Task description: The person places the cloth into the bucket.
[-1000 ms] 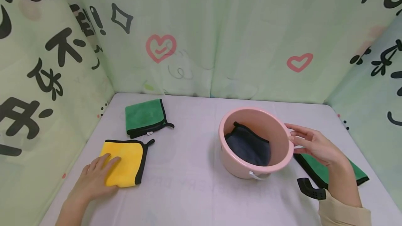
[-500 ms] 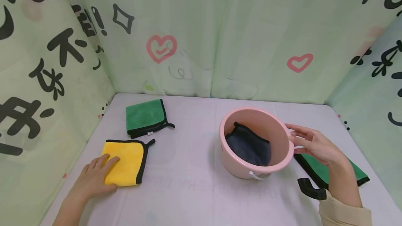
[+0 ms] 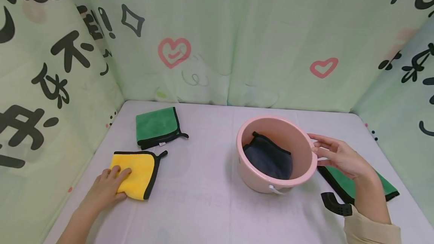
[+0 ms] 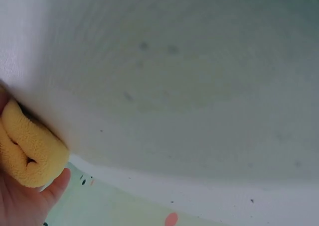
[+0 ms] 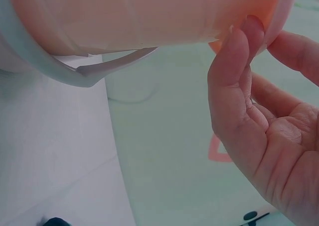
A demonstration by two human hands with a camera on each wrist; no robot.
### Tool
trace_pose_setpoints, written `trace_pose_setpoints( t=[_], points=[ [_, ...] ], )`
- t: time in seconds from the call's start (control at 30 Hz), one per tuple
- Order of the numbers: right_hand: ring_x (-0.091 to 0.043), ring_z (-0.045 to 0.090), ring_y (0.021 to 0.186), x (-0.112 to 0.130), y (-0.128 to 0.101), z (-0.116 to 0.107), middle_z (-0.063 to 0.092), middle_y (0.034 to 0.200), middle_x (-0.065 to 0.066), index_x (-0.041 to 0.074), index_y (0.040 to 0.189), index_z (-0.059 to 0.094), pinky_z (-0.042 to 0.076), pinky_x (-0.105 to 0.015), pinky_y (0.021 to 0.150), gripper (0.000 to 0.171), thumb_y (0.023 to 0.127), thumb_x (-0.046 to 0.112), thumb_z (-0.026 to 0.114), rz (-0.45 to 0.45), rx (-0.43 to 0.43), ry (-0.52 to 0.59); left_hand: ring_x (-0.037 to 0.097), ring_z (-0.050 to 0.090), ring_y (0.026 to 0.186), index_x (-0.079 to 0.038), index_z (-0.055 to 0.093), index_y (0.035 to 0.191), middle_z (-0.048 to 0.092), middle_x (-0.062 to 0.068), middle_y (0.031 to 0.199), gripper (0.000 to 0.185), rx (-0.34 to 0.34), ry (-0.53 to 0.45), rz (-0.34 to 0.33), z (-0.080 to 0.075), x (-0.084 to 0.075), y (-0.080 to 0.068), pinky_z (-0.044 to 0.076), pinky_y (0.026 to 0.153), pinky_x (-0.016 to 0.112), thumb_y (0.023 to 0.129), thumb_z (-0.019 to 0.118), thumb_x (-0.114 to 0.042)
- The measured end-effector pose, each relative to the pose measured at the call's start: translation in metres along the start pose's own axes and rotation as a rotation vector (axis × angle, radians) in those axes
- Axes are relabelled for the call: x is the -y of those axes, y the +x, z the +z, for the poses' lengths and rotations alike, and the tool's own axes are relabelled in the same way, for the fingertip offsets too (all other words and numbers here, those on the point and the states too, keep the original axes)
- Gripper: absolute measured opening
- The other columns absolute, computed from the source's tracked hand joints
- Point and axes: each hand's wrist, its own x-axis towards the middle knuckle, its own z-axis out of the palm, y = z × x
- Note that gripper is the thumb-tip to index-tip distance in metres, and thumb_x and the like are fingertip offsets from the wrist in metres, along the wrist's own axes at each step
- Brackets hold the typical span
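Observation:
At the left of the head view, my left hand [image 3: 103, 190] grips the near-left edge of a folded yellow cloth [image 3: 139, 172] with black trim and a corner loop. The left wrist view shows the folded edge of the yellow cloth [image 4: 35, 151] between thumb and fingers. My right hand [image 3: 342, 157] pinches the right rim of a pink bucket [image 3: 249, 174], thumb outside the wall in the right wrist view. Inside the bucket lies a dark grey cloth [image 3: 268, 157] with black edging. The bucket leans slightly towards me.
A folded green cloth [image 3: 157, 125] lies behind the yellow one. Another green cloth [image 3: 381, 183] is partly hidden under my right forearm. The bucket's white handle [image 3: 276, 190] hangs at its front. Printed curtains [image 3: 203, 40] stand around the white table [image 3: 190, 214].
My left fingers have drawn in on the yellow cloth, and its near edge has bunched and lifted slightly. The right hand and the bucket look unchanged.

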Motion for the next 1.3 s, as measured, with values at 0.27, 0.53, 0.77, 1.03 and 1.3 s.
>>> trace_pose_setpoints(
  t=[0.27,0.53,0.77,1.03,1.3],
  points=[
    [-0.007,0.062,0.089,0.000,0.000,0.000,0.061,0.105,0.014,0.002,0.137,0.035,0.054,-0.028,0.070,0.046,0.094,0.008,0.049,-0.016,0.002,-0.004,0.042,0.044,0.090,-0.009,0.053,0.115,0.044,0.017,0.103,0.050,-0.057,0.091,0.010,0.004,-0.002,0.003,0.041,0.074,0.056,0.072,0.076,-0.022],
    [-0.006,0.061,0.089,0.000,0.000,-0.002,0.061,0.106,0.015,0.005,0.138,0.036,0.054,-0.028,0.070,0.046,0.094,0.008,0.049,-0.007,0.004,0.005,0.042,0.045,0.085,-0.011,0.057,0.111,0.045,0.016,0.098,0.048,-0.076,0.094,-0.018,0.003,-0.007,0.006,0.043,0.071,0.055,0.068,0.079,-0.012],
    [-0.011,0.063,0.086,-0.001,0.000,-0.002,0.061,0.105,0.013,0.006,0.138,0.036,0.054,-0.028,0.070,0.045,0.094,0.007,0.048,-0.014,0.010,0.009,0.042,0.047,0.084,-0.012,0.056,0.109,0.046,0.014,0.095,0.049,-0.100,0.099,-0.024,0.002,-0.009,0.008,0.043,0.067,0.054,0.066,0.079,-0.009],
    [-0.014,0.063,0.084,-0.002,0.000,-0.002,0.062,0.106,0.014,0.006,0.137,0.037,0.053,-0.028,0.070,0.044,0.094,0.008,0.048,-0.019,0.007,0.002,0.042,0.047,0.085,-0.014,0.054,0.107,0.048,0.014,0.095,0.053,-0.179,0.164,0.000,0.001,-0.009,0.009,0.039,0.073,0.056,0.062,0.083,-0.012],
    [-0.013,0.063,0.084,-0.002,0.000,-0.002,0.061,0.107,0.015,0.007,0.136,0.039,0.054,-0.028,0.069,0.043,0.094,0.007,0.047,-0.029,0.009,0.011,0.040,0.047,0.075,-0.015,0.049,0.099,0.048,0.015,0.087,0.056,-0.415,0.266,0.098,-0.013,-0.016,0.013,0.037,0.073,0.054,0.056,0.085,-0.009]
  ],
)
